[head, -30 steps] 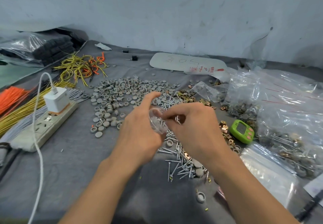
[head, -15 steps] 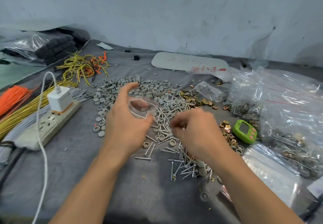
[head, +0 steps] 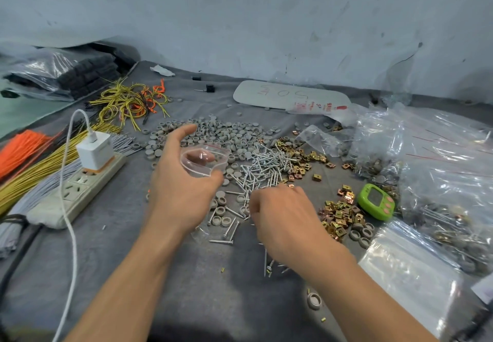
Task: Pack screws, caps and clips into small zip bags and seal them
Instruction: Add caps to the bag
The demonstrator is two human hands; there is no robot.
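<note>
The left hand (head: 181,189) grips a small zip bag (head: 204,161), mouth spread open; the right hand (head: 282,216) curls onto the screws (head: 264,165) mid-worktop; whether it pinches any, I cannot tell.

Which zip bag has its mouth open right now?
The small bag in the left hand, its mouth spread wide; the other bags lie on the cloth at the right.

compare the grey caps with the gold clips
The grey caps are round and dull; the gold clips are squarish and shiny. The caps spread behind and left of the screws; the clips lie to the screws' right, in two patches. Both lie loose on the grey cloth.
</note>
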